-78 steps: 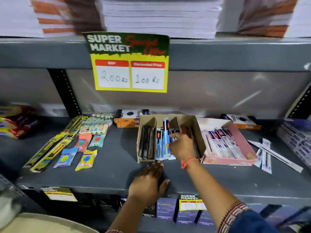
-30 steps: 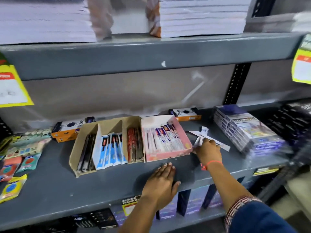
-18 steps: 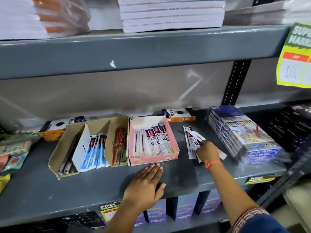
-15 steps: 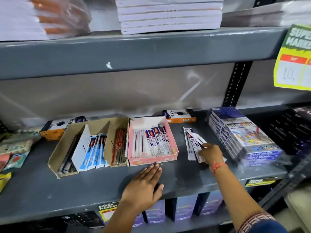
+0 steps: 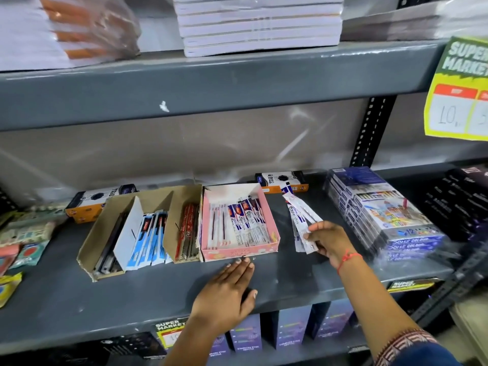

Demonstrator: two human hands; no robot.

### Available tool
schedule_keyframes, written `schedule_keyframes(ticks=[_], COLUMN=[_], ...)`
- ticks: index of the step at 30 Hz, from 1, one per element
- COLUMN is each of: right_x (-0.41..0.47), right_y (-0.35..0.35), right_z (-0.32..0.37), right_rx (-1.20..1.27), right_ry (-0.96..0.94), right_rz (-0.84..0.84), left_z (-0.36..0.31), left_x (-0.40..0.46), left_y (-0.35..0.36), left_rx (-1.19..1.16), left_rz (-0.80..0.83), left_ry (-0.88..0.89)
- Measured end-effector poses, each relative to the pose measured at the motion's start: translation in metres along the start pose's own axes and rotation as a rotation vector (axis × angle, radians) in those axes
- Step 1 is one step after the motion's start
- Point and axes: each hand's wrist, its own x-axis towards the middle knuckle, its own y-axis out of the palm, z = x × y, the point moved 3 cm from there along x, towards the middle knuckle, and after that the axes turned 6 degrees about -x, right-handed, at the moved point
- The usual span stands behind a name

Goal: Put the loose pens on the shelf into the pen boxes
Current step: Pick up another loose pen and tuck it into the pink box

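My right hand [image 5: 326, 240] grips the near ends of a few loose white-wrapped pens [image 5: 298, 217], fanned out just right of the pink pen box [image 5: 239, 253]. That box holds several wrapped pens of the same kind. Left of it stands a brown cardboard box [image 5: 91, 249] with dividers, holding black pens, blue-packed pens [image 5: 149, 237] and red pens [image 5: 188, 229]. My left hand [image 5: 228, 289] lies flat, fingers apart, on the grey shelf [image 5: 52, 299] in front of the pink box, fingertips close to its front wall.
A stack of shrink-wrapped colour-pencil packs [image 5: 383, 210] stands right of my right hand. Closed pen cartons [image 5: 281, 178] lie at the back. Small packets [image 5: 23, 249] lie at the far left. Paper stacks [image 5: 258, 22] fill the shelf above; a price sign [image 5: 459, 85] hangs at the right.
My right hand left the cardboard box, moved right to the loose pens and gathered them; they now lift off the shelf in its grip. The left hand stays flat on the shelf.
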Motion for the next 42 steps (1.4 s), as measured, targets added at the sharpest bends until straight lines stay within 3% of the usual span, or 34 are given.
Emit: schedule_keyframes(ticks=[7,14,17,25,33,42], right_x=[-0.003,-0.017,-0.022,-0.035,-0.055,-0.069], right_y=[0.012,0.020,0.024,0.013,0.033,0.082], right_z=[0.004,0.008,0.009,0.025,0.032,0.030], right_rx=[0.415,0.536,0.567,0.458,0.364,0.228], right_ry=[0.169,0.308,0.256,-0.118,-0.241,-0.256], right_rz=[0.149,0.284,0.322,0.120,0.264,0.393], left_z=[0.008,0.010,0.010,0.013,0.037,0.049], left_x=[0.000,0.001,0.002,0.003,-0.008,-0.014], left_y=[0.013,0.017,0.018,0.016,0.011,0.011], left_rx=[-0.108,-0.117,-0.141,-0.194,-0.196,-0.200], left_rz=[0.023,0.039,0.042,0.038,0.051,0.041], left_ry=[0.006,-0.007,-0.009,0.004,-0.031,-0.063])
